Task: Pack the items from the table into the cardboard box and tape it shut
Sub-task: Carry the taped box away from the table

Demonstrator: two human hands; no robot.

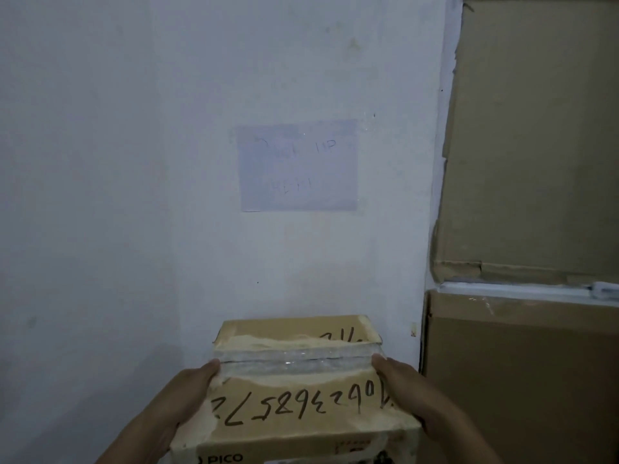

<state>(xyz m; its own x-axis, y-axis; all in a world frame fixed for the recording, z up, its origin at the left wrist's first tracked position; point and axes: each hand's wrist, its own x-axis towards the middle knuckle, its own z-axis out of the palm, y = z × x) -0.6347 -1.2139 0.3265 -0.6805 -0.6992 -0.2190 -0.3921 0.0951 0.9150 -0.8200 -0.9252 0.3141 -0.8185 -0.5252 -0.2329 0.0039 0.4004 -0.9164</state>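
Observation:
A closed cardboard box [298, 393] fills the bottom centre of the head view, held up in front of a white wall. A strip of clear tape [294, 361] runs across the seam of its top flaps. Handwritten digits are on the near flap, and "PICO" is printed on the front face. My left hand [187, 393] grips the box's left side, thumb on the tape end. My right hand [412, 393] grips the right side the same way. The box's contents are hidden.
A sheet of paper [298, 165] with faint writing is stuck on the white wall ahead. Large cardboard boxes [529, 363] are stacked on the right, a taller one [536, 139] on top, close to my right hand.

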